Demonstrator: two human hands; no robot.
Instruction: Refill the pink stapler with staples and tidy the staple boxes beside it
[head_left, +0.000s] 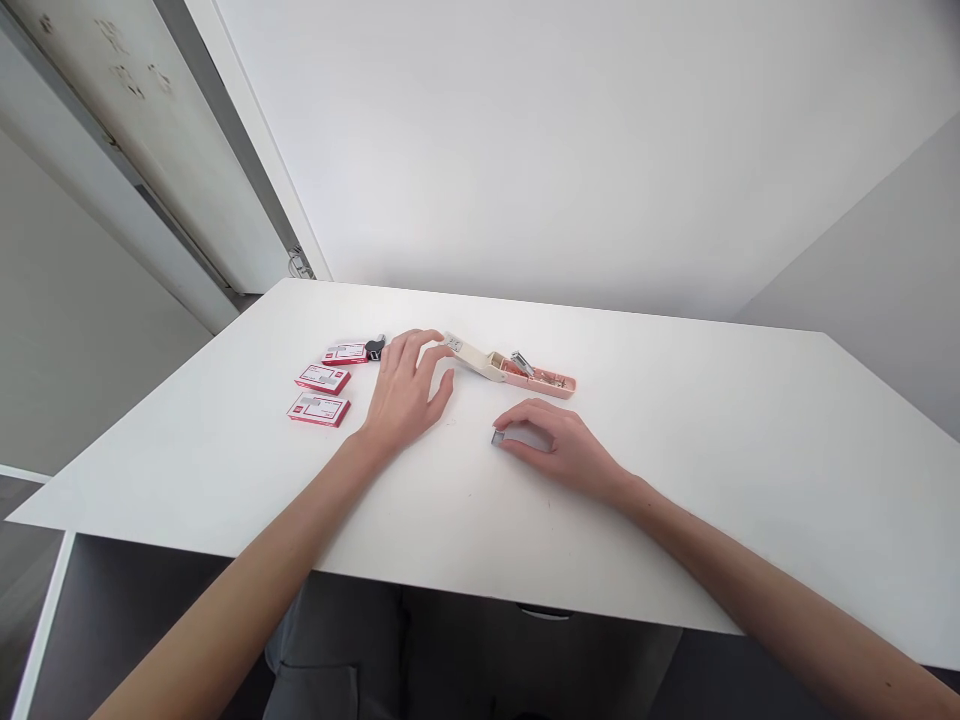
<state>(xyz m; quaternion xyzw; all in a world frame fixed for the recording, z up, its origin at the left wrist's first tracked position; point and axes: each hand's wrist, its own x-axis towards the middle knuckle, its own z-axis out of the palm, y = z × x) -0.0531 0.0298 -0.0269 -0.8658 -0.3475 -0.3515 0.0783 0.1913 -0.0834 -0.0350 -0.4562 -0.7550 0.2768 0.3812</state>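
My right hand pinches a short grey metal strip of staples between thumb and fingertips, low over the white table. My left hand is open with fingers spread and bent. Its fingertips are close to the cream end of what looks like an opened stapler; whether they touch it, I cannot tell. The stapler lies spread out, its pink half to the right with metal parts showing inside. A shiny metal piece sticks up at a tilt from that half.
Several red-and-white small boxes lie on the table left of my left hand. Beside the farthest box is a small black object, perhaps a staple remover, partly near my knuckles. A white wall rises behind the table.
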